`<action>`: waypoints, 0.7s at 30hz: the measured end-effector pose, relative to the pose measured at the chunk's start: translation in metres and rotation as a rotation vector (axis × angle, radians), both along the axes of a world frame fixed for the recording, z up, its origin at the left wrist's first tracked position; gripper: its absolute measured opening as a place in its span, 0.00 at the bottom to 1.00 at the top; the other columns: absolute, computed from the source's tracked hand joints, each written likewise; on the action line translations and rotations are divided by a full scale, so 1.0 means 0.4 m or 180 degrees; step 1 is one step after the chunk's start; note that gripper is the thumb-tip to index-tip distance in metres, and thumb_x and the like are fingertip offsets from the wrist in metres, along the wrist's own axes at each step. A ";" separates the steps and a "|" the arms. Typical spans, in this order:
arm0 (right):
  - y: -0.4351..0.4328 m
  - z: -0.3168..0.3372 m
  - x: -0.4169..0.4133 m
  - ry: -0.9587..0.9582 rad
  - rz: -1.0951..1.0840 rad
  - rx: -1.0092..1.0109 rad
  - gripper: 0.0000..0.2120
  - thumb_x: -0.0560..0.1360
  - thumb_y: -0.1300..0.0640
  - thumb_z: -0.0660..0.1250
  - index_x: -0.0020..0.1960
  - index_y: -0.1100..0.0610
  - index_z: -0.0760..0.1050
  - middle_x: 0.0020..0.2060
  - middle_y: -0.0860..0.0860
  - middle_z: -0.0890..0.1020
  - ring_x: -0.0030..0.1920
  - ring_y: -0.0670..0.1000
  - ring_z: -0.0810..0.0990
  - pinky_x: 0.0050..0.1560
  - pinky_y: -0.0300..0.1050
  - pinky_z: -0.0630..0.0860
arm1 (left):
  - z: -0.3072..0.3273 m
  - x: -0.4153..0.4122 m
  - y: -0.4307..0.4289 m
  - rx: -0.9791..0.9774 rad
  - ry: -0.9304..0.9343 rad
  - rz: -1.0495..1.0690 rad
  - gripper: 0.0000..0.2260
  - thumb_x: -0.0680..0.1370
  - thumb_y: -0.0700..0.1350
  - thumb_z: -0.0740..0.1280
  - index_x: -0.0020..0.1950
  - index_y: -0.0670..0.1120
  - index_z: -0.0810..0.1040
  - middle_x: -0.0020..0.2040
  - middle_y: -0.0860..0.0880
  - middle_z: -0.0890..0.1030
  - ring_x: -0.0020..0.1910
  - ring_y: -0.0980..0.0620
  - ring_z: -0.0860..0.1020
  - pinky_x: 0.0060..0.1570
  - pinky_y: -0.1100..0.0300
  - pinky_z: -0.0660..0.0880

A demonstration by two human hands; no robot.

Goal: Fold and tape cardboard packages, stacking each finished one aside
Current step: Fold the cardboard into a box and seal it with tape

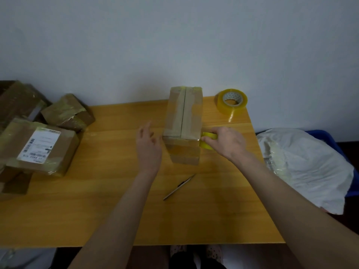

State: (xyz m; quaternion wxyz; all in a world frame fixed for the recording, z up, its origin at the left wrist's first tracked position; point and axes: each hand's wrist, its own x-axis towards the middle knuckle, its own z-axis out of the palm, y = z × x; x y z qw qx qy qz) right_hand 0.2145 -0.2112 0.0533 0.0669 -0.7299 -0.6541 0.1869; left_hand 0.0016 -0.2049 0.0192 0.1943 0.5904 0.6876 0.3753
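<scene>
A pale wall [174,35] filled the upper half of the frame, and below it a yellow wooden surface [97,210] spread across the lower half. At the right edge a crumpled white plastic bag [310,167] lay over a blue bin [328,136]. At the left edge stood a heap of taped cardboard packages [17,101]; the nearest one [38,148] carried a white shipping label, and a smaller one [68,111] sat tilted behind it. Just above the centre of the frame lay the long cardboard box [183,117], its length running away from the viewer toward the wall, its two top flaps meeting at a seam down the middle, with old tape on the top and the near end. Two bare forearms reached in from the bottom of the frame. The left grip [148,148] was released, fingers spread and relaxed, just beside the box's near left corner; whether it touched the cardboard could not be told. The right grip [227,142] was grasping a small yellow tape roll [207,141], fingers and thumb curled round it, holding it against the box's near right corner. A larger roll of clear tape [231,101] stood tilted at the surface's far right corner, a loose strip trailing from it. A slim pen-like tool [179,187] lay slantwise on the surface below the box, between the two forearms.
</scene>
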 end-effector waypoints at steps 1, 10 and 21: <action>0.002 -0.004 -0.006 0.0036 0.0025 -0.0007 0.21 0.77 0.38 0.61 0.62 0.49 0.77 0.54 0.55 0.82 0.55 0.57 0.79 0.47 0.48 0.74 | 0.006 0.026 -0.022 0.0591 0.0373 -0.0402 0.16 0.79 0.40 0.64 0.67 0.45 0.74 0.64 0.45 0.74 0.57 0.53 0.74 0.56 0.56 0.76; -0.037 -0.052 0.080 0.1815 0.0228 -0.0413 0.09 0.75 0.50 0.69 0.50 0.55 0.80 0.40 0.50 0.81 0.46 0.53 0.79 0.46 0.48 0.73 | -0.037 0.094 -0.024 0.0661 0.1193 -0.1678 0.19 0.72 0.39 0.66 0.63 0.46 0.79 0.64 0.45 0.78 0.64 0.42 0.75 0.65 0.45 0.70; -0.029 -0.027 0.072 0.0302 0.0063 -0.0206 0.19 0.75 0.44 0.64 0.64 0.46 0.72 0.56 0.54 0.80 0.57 0.58 0.76 0.47 0.47 0.71 | -0.078 0.113 -0.019 0.0890 0.1420 -0.1731 0.17 0.72 0.38 0.57 0.51 0.43 0.84 0.57 0.42 0.81 0.58 0.40 0.79 0.63 0.43 0.68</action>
